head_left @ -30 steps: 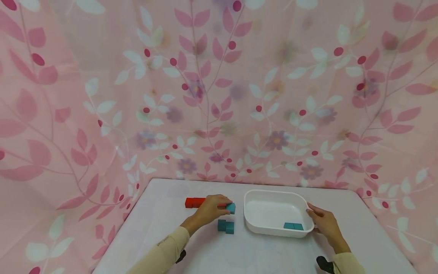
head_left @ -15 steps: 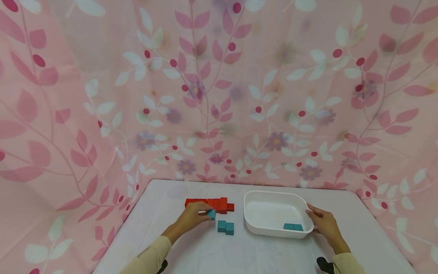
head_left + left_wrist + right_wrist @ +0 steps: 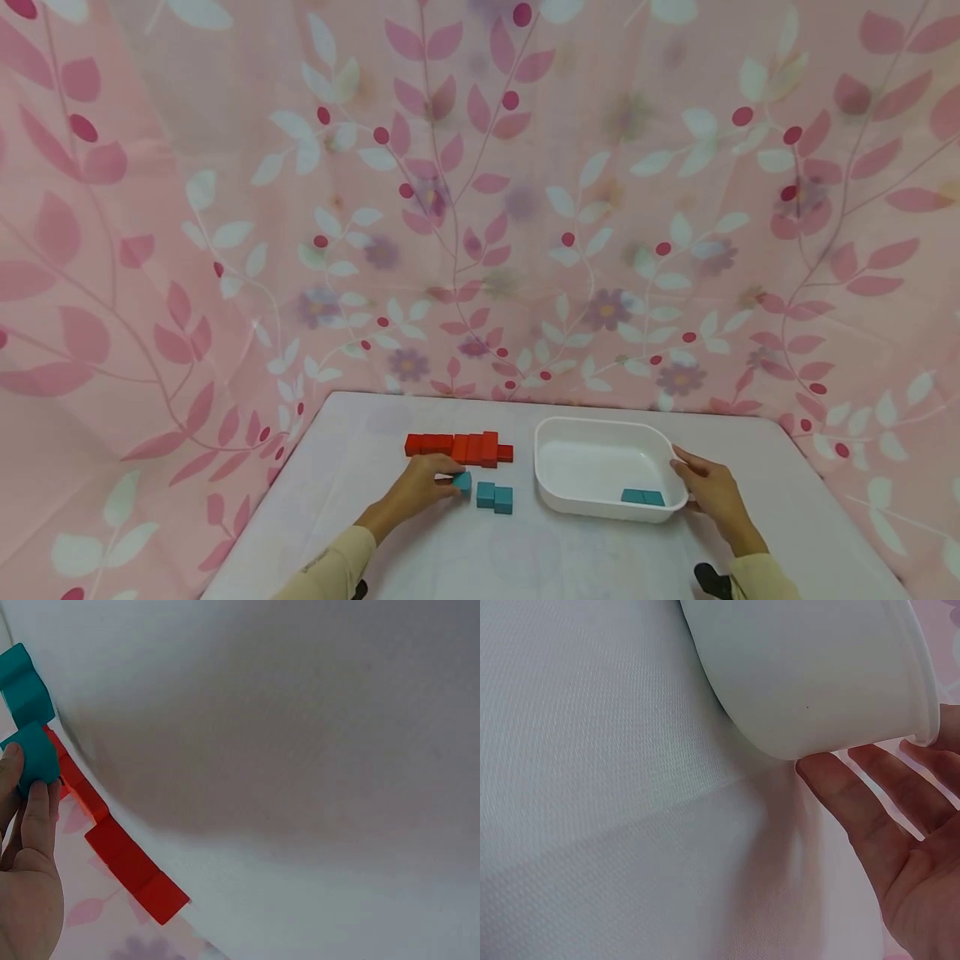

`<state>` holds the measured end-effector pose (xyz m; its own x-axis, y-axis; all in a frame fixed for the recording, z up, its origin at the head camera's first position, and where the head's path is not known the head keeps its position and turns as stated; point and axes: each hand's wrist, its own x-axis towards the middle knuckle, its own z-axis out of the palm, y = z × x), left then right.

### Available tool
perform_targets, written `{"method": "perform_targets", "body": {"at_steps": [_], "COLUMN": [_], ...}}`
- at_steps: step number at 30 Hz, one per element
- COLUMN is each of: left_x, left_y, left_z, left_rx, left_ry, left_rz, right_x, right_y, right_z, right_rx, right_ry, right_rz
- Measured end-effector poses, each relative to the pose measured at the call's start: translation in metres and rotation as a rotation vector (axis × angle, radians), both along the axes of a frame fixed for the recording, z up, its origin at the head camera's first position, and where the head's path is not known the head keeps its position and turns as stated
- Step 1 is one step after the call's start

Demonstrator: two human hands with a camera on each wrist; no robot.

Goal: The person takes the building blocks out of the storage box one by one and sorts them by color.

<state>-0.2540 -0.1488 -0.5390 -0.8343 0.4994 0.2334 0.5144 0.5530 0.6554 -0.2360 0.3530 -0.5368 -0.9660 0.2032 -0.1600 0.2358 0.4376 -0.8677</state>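
Observation:
My left hand [image 3: 414, 490] pinches a teal block [image 3: 462, 482] between thumb and fingertips, low over the table. Just right of it, two more teal blocks [image 3: 495, 498] sit side by side, slightly staggered. Behind the hand runs a row of red blocks [image 3: 471, 450], uneven in height. In the left wrist view the held teal block [image 3: 36, 756] overlaps the end of the red row [image 3: 135, 870]. My right hand [image 3: 716, 493] holds the right end of a white tray [image 3: 577, 505], thumb at the rim and fingertips [image 3: 817, 766] against the outer wall.
Two flat-looking teal pieces [image 3: 642, 497] lie inside the tray at its front right. A white cloth covers the table [image 3: 570, 558]. Its back edge meets a pink floral curtain [image 3: 480, 250], which also hangs along both sides.
My left hand has carried the teal block from the red row's right end leftward, then down toward the front, beside the two teal blocks. Right hand and tray stay put.

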Motion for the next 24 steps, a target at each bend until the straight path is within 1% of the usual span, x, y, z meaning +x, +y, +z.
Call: {"method": "perform_targets", "body": {"at_steps": [5,9,15,19,24], "left_x": [0.000,0.000,0.002,0.004,0.004], "left_y": [0.003,0.005,0.009,0.011,0.012], "left_z": [-0.005,-0.008,-0.011,-0.011,-0.014], "left_rx": [-0.045,-0.036,-0.023,0.001,0.012], "left_ry": [-0.058,-0.088,-0.076,-0.063,-0.060], "left_rz": [0.007,0.003,0.003,-0.013,-0.014], "right_x": [0.000,0.001,0.001,0.000,0.000], "right_y": [0.000,0.000,0.000,0.000,0.001], "right_z": [-0.001,-0.002,-0.002,-0.001,-0.001], "right_rx": [-0.003,0.001,0.003,0.001,0.008], "right_ry": [0.001,0.006,0.016,0.010,0.003], "right_rz": [0.001,0.005,0.005,0.005,0.000]}}
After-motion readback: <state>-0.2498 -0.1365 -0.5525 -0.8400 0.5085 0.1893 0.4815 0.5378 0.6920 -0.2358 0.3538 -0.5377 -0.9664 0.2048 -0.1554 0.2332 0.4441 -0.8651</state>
